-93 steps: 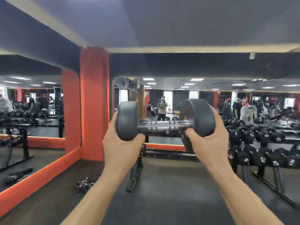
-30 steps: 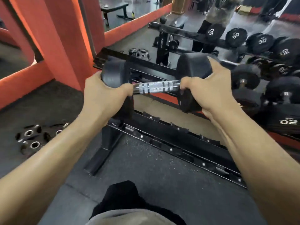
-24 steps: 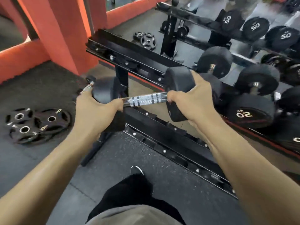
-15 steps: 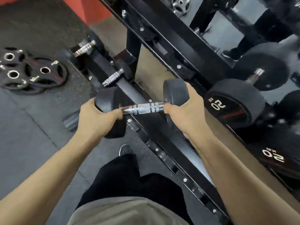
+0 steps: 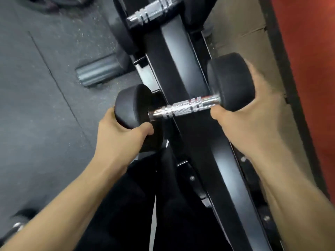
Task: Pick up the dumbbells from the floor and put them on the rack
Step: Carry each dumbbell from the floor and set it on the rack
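I hold a black rubber dumbbell (image 5: 183,108) with a chrome knurled handle crosswise over the lowest tier of the black rack (image 5: 183,57). My left hand (image 5: 121,134) grips its near-left head from below. My right hand (image 5: 253,113) cups its far-right head. The handle lies across the rack's rails; I cannot tell whether the heads rest on them. A second dumbbell (image 5: 154,14) lies on the same tier further along, at the top of the view.
The rack's foot (image 5: 97,71) sticks out onto the grey rubber floor at the left. A tan floor strip and an orange wall base (image 5: 311,69) run along the right. My dark trousers fill the bottom centre. Another dumbbell end (image 5: 18,225) lies at bottom left.
I have carried the dumbbell from chest height down to the bottom tier of the rack. My view has tipped to look straight down on the rails.
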A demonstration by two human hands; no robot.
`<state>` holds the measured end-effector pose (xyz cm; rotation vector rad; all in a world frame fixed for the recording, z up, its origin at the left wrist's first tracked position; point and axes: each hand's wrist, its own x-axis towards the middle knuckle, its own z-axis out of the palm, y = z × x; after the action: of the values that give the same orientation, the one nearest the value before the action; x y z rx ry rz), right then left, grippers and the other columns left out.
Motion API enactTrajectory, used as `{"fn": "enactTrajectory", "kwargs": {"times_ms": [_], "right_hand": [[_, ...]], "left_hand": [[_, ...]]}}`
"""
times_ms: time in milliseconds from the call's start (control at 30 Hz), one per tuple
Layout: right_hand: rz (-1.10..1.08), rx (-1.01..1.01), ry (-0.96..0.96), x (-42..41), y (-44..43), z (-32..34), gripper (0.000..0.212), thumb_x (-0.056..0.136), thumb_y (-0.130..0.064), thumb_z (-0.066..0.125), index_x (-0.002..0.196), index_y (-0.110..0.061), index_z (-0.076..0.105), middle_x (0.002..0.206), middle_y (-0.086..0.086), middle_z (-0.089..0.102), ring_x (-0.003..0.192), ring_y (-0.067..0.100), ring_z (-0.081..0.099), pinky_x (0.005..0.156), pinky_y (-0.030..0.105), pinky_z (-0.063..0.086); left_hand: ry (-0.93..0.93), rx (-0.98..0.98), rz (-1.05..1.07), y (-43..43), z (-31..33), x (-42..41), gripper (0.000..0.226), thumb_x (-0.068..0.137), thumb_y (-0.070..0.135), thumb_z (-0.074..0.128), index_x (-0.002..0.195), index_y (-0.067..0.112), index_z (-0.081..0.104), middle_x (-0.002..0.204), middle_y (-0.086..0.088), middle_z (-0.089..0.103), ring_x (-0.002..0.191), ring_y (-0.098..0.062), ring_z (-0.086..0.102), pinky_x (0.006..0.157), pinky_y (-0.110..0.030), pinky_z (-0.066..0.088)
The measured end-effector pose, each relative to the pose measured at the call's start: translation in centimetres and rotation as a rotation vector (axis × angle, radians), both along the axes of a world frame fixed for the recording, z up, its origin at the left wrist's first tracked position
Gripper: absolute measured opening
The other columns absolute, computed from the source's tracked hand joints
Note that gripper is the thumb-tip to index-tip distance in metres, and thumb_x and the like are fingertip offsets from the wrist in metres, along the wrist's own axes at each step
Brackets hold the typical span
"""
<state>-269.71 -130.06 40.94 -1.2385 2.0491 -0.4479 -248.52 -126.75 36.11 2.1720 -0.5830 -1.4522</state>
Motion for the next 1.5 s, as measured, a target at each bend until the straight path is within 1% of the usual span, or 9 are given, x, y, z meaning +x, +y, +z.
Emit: {"fn": "enactTrajectory", "kwargs": {"times_ms": [133, 233, 600, 733, 800, 900, 1000, 1300, 1500], "right_hand": [[0.064, 0.013, 0.025, 0.0, -1.6, -2.8, 0.092, 0.074, -0.017, 0.082, 0.154, -0.042, 0.044, 0.132, -0.019, 0.064, 0.113, 0.004, 0.063, 0.096, 0.022, 0.054], [0.076, -0.014, 0.044, -0.5, -2.5, -3.5, 0.092, 0.070, -0.014, 0.081, 0.152, -0.040, 0.048, 0.126, -0.016, 0.068, 0.109, 0.007, 0.067, 0.095, 0.035, 0.059], [0.105, 0.070, 0.038, -2.6, -4.7, -4.1, 0.090, 0.069, -0.013, 0.081, 0.150, -0.039, 0.051, 0.119, -0.016, 0.069, 0.098, 0.002, 0.067, 0.079, 0.006, 0.052], [0.091, 0.089, 0.031, -3.8, -4.9, -4.7, 0.087, 0.072, -0.009, 0.081, 0.150, -0.036, 0.051, 0.119, -0.018, 0.066, 0.089, -0.026, 0.056, 0.068, -0.006, 0.039], [0.089, 0.105, 0.029, -4.2, -4.5, -4.9, 0.087, 0.074, -0.010, 0.081, 0.150, -0.037, 0.050, 0.119, -0.018, 0.065, 0.088, -0.023, 0.058, 0.073, -0.003, 0.044], [0.101, 0.087, 0.012, -4.5, -3.9, -5.0, 0.088, 0.076, -0.016, 0.083, 0.153, -0.036, 0.046, 0.126, -0.018, 0.063, 0.104, -0.003, 0.062, 0.086, 0.005, 0.049], [0.106, 0.025, -0.052, -4.2, -4.2, -4.2, 0.084, 0.079, -0.025, 0.084, 0.153, -0.036, 0.045, 0.143, -0.017, 0.059, 0.126, -0.002, 0.056, 0.104, 0.013, 0.046], [0.127, -0.139, -0.114, -1.6, -5.6, 4.6, 0.061, 0.091, -0.023, 0.076, 0.146, -0.034, 0.052, 0.135, -0.012, 0.063, 0.122, 0.006, 0.060, 0.107, 0.027, 0.048], [0.286, -0.318, -0.068, 0.7, -4.9, 16.5, 0.048, 0.095, -0.025, 0.070, 0.141, -0.029, 0.060, 0.133, -0.015, 0.066, 0.119, 0.004, 0.062, 0.105, 0.030, 0.052]], "left_hand": [[0.006, 0.057, 0.085, -0.2, -3.3, -1.1, 0.044, 0.068, 0.004, 0.085, 0.096, 0.029, 0.063, 0.088, 0.005, 0.076, 0.084, -0.018, 0.075, 0.085, -0.045, 0.064], [-0.005, 0.081, 0.115, -0.2, -4.0, -1.4, 0.041, 0.067, 0.006, 0.086, 0.096, 0.027, 0.065, 0.087, 0.003, 0.077, 0.084, -0.021, 0.076, 0.083, -0.047, 0.064], [-0.015, 0.080, 0.108, -0.8, -3.1, -3.2, 0.041, 0.067, 0.006, 0.085, 0.097, 0.027, 0.067, 0.081, 0.007, 0.077, 0.076, -0.018, 0.076, 0.072, -0.041, 0.065], [-0.049, 0.052, 0.037, -1.0, -2.8, -3.7, 0.040, 0.068, 0.023, 0.090, 0.100, 0.029, 0.068, 0.082, 0.015, 0.077, 0.075, -0.008, 0.075, 0.075, -0.039, 0.063], [-0.067, 0.033, 0.020, -1.3, -2.7, -3.8, 0.046, 0.070, 0.030, 0.090, 0.110, 0.028, 0.067, 0.090, 0.013, 0.078, 0.083, -0.008, 0.075, 0.083, -0.041, 0.063], [-0.063, -0.018, 0.030, -2.6, -2.2, -3.9, 0.084, 0.072, 0.039, 0.087, 0.146, 0.032, 0.048, 0.133, 0.005, 0.066, 0.115, -0.015, 0.069, 0.102, -0.043, 0.055], [-0.032, -0.070, 0.043, -4.2, -1.0, -3.7, 0.074, 0.084, 0.032, 0.082, 0.148, 0.036, 0.044, 0.151, 0.003, 0.052, 0.132, -0.014, 0.055, 0.109, -0.038, 0.049], [-0.016, -0.291, -0.047, -5.7, 7.2, -2.2, 0.048, 0.092, 0.020, 0.073, 0.138, 0.024, 0.057, 0.136, 0.007, 0.062, 0.128, -0.013, 0.060, 0.111, -0.036, 0.048], [0.030, -0.527, -0.126, -7.8, 18.8, -0.7, 0.027, 0.096, 0.018, 0.068, 0.123, 0.023, 0.066, 0.122, 0.007, 0.069, 0.120, -0.014, 0.065, 0.090, -0.022, 0.054]]}}
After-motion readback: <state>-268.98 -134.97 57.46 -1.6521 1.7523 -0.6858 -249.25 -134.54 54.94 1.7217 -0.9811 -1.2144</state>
